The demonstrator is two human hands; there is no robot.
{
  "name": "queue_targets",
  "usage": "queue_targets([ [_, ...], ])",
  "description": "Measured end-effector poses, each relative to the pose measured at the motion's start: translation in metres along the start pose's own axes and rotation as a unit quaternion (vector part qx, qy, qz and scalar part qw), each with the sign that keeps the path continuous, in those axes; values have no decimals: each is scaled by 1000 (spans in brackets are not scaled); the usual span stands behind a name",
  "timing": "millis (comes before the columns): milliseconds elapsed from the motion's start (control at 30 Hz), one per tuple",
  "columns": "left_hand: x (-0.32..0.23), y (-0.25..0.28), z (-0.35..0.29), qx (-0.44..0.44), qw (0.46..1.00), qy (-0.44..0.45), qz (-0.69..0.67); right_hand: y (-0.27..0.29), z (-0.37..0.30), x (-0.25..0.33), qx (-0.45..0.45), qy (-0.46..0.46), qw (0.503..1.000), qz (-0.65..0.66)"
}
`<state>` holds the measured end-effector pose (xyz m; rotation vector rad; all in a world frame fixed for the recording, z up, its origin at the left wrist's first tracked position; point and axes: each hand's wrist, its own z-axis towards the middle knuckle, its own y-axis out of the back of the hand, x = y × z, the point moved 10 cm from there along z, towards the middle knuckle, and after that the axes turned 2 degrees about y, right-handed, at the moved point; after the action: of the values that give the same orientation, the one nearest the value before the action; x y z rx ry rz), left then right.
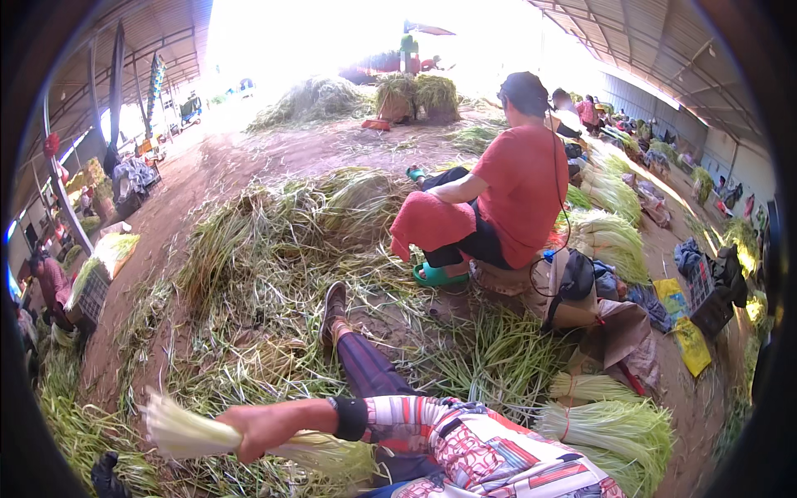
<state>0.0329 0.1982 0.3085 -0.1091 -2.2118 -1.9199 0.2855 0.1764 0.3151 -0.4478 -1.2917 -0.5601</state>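
My right hand (261, 427) is closed round a thick bunch of long green stalks (187, 427), reaching across from the lower right. The bunch's pale, even ends point left, and its greener length (324, 455) trails back under my forearm. My patterned sleeve ends in a dark cuff. No left hand of mine can be made out. Loose stalks (249, 357) lie around my outstretched leg. At my right side rest bundled stalks (614, 432) tied with a red band. A dark object (108, 475), perhaps a glove, shows at the lower left edge.
A person in a red shirt (523, 191) sits just ahead, a red cloth (432, 220) over one knee. Heaped stalks (274, 224) spread before us. More bundles (610, 241), a black crate (706, 290) and a yellow bag (691, 344) are at right. Others work farther off.
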Motion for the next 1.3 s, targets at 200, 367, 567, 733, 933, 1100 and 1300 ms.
queue_targets([
  [200,40,-8,4,-168,981,87,-41,75,-32,32,-123,99,982,101],
  [367,6,5,-24,-190,899,-113,-378,64,-28,8,-236,53,970,-27],
  [567,-105,17,-94,-125,761,-242,-589,-27,-10,-5,-202,-21,940,-273],
  [733,-77,-5,-134,-174,580,-73,-792,-119,5,-11,-168,65,894,-410],
  [933,-7,-48,-168,-244,528,37,-813,-189,8,-4,-60,170,880,-439],
  [1100,15,-86,-173,-165,436,47,-883,-153,27,11,-50,98,915,-387],
  [1300,22,-100,-161,-168,527,8,-833,-190,69,30,-18,238,860,-451],
])
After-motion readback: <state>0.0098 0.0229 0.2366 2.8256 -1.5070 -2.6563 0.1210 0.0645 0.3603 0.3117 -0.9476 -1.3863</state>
